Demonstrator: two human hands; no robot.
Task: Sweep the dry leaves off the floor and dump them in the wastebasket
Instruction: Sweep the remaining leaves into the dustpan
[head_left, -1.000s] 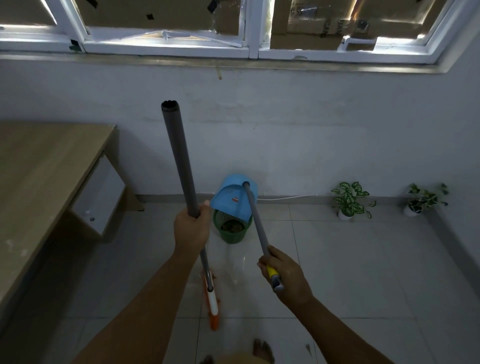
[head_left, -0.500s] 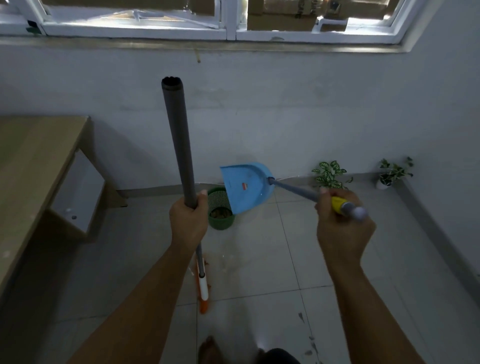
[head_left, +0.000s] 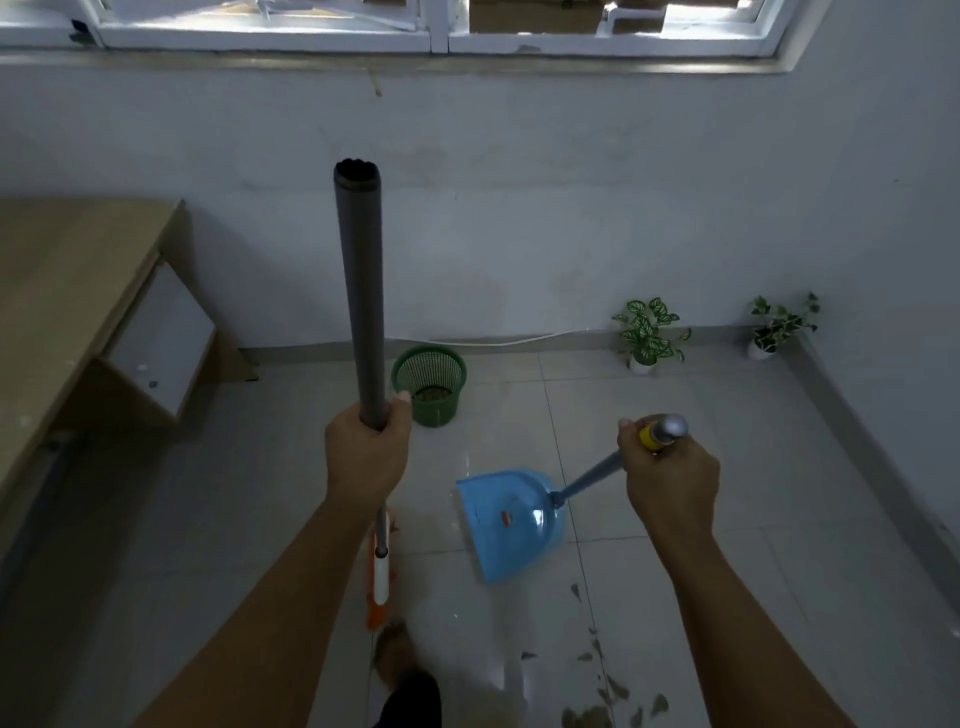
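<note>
My left hand (head_left: 366, 457) grips the grey broom handle (head_left: 361, 291), which stands nearly upright; its orange and white head (head_left: 377, 587) is on the floor by my foot. My right hand (head_left: 670, 480) holds the yellow-tipped handle (head_left: 657, 431) of the blue dustpan (head_left: 506, 522), whose pan sits low over the tiles, mouth toward me. The green mesh wastebasket (head_left: 430, 384) stands by the wall with brown leaves in its bottom. Several dry leaves (head_left: 605, 686) lie on the tiles at the lower right.
A wooden desk (head_left: 67, 306) with a white drawer fills the left side. Two small potted plants (head_left: 647, 332) (head_left: 774, 327) stand along the wall at the right. A white cable (head_left: 524, 340) runs along the skirting. My bare foot (head_left: 395, 654) is below the broom.
The dustpan went from tipped over the wastebasket, swung out to the right, then came down to the floor in front of me. The broom stayed upright in my left hand.
</note>
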